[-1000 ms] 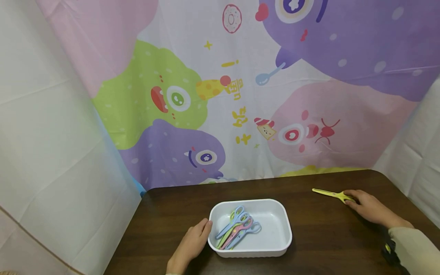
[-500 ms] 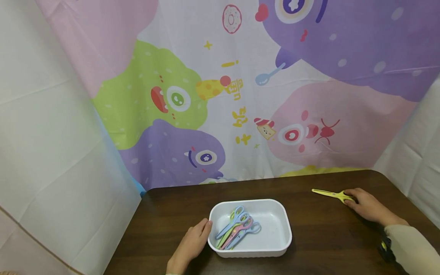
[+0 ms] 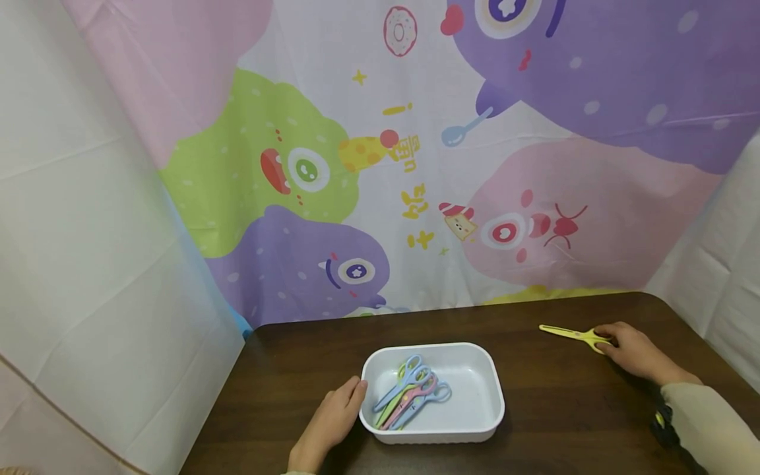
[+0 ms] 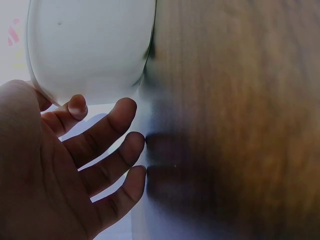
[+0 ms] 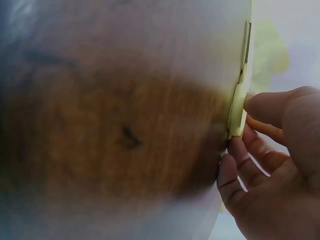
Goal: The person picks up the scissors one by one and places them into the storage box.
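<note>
A white tray [image 3: 475, 389] sits near the front middle of the dark wooden table [image 3: 564, 409]. Several pastel scissors [image 3: 410, 392] lie in it: blue, pink and green. My left hand [image 3: 335, 412] lies flat on the table with straight fingers, its fingertips against the tray's left wall. In the left wrist view the left hand [image 4: 75, 165] is spread beside the tray [image 4: 90, 45]. At the right rear, my right hand [image 3: 623, 343] pinches the handle of the yellow scissors [image 3: 567, 333], which lie flat with blades pointing left. The right wrist view shows the right hand [image 5: 270, 165] with thumb and fingers around the yellow scissors [image 5: 239, 107].
A cartoon-monster cloth [image 3: 415, 165] hangs right behind the table's far edge, with white sheeting [image 3: 89, 264] on both sides. The table's rounded right corner lies just beyond my right hand. Bare wood stretches between the tray and the yellow scissors.
My right wrist has crept slightly away from me while the hand stays on the scissors' handle. The scissors, the tray and my left hand have not moved.
</note>
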